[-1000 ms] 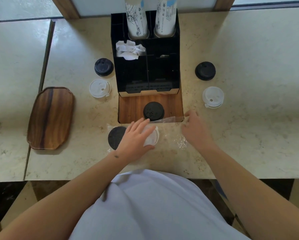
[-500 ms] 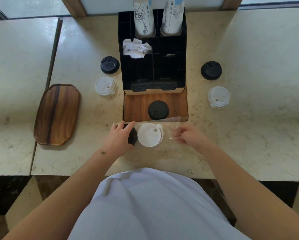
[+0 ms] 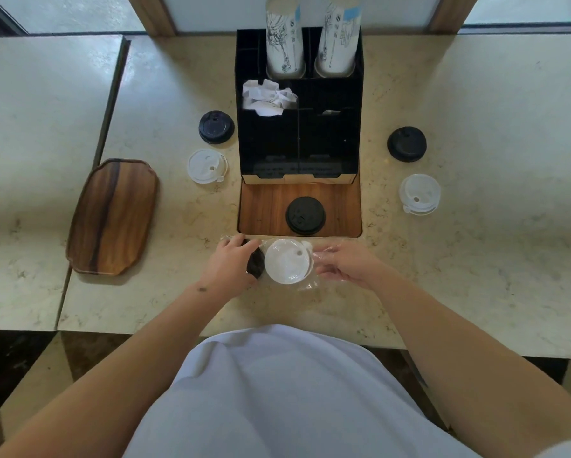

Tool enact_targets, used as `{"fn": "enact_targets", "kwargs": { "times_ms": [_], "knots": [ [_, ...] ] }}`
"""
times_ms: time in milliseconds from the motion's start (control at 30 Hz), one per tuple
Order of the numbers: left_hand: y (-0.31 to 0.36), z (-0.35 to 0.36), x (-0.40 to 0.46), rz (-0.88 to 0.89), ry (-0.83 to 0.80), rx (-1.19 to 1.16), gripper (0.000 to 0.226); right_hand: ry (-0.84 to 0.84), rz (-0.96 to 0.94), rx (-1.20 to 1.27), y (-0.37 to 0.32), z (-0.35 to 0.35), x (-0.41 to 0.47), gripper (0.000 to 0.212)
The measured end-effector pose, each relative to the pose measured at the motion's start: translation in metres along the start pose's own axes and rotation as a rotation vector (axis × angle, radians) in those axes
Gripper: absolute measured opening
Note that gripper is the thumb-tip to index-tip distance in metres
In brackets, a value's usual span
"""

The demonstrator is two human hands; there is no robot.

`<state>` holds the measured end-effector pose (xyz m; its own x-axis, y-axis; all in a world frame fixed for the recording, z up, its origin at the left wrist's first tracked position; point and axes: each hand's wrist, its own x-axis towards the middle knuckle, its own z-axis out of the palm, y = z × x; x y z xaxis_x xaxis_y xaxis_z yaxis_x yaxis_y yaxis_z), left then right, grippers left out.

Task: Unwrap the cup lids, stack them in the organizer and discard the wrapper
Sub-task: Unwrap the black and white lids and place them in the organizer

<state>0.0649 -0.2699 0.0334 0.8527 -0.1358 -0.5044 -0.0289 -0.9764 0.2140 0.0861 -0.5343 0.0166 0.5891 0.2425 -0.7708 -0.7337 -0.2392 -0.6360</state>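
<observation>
A clear plastic wrapper (image 3: 307, 285) lies on the counter in front of me, holding a white lid (image 3: 287, 261) and a black lid (image 3: 256, 263). My left hand (image 3: 229, 265) lies over the black lid with curled fingers and hides most of it. My right hand (image 3: 343, 264) pinches the crinkled right end of the wrapper beside the white lid. Behind them stands the black organizer (image 3: 299, 140) on a wooden base (image 3: 264, 209), where one black lid (image 3: 305, 215) sits.
Loose lids lie on the counter: black (image 3: 216, 126) and white (image 3: 207, 165) to the left, black (image 3: 406, 144) and clear (image 3: 419, 194) to the right. A wooden tray (image 3: 112, 217) sits far left. Two paper cup stacks (image 3: 284, 34) and crumpled paper (image 3: 267, 97) fill the organizer's back.
My left hand slid left off the white lid onto the black one. My right hand came back from the wooden base to the wrapper's right end and took hold of it.
</observation>
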Motion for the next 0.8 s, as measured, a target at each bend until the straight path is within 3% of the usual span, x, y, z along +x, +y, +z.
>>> {"fn": "enact_targets", "kwargs": {
  "times_ms": [167,433,800],
  "knots": [
    [0.004,0.001,-0.003,-0.024,0.010,-0.044,0.084,0.029,0.083,-0.122,-0.006,0.008,0.004,0.035],
    [0.003,-0.001,-0.003,-0.021,0.001,-0.051,0.082,-0.026,0.103,-0.049,-0.006,0.017,0.003,0.028],
    [0.001,-0.004,-0.001,-0.022,-0.030,-0.042,0.083,-0.057,0.117,-0.070,-0.027,-0.021,-0.022,0.043]
  ]
}}
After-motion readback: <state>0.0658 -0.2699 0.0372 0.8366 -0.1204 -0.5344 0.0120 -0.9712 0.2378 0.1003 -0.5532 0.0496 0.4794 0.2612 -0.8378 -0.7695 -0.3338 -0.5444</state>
